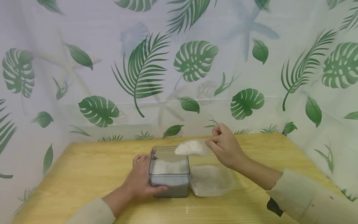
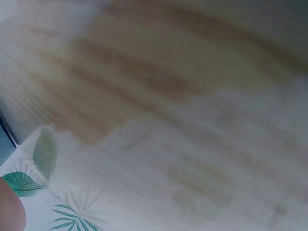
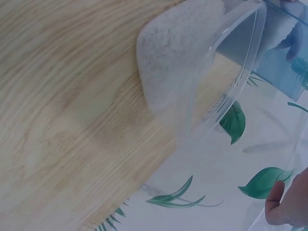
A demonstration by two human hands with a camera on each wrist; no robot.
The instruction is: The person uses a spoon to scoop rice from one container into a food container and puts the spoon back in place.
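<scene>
In the head view my left hand (image 1: 142, 177) grips a clear, grey-tinted square container (image 1: 170, 185) from its left side, the thumb across the front wall. White grains that look like rice (image 1: 169, 166) lie inside it. My right hand (image 1: 226, 147) pinches the handle end of a pale scoop (image 1: 199, 152), held above the containers. A heap of the same white grains (image 1: 191, 146) fills the scoop, which overlaps the square container's right rim. In the right wrist view, part of my right hand (image 3: 291, 204) shows at the lower right; the scoop is not seen there.
A clear plastic tub (image 1: 227, 183) with white grains in it stands against the square container's right side. Both rest on a wood-grain table (image 1: 98, 168). Behind it hangs a white, leaf-printed curtain (image 1: 167, 84). The left wrist view is mostly blurred.
</scene>
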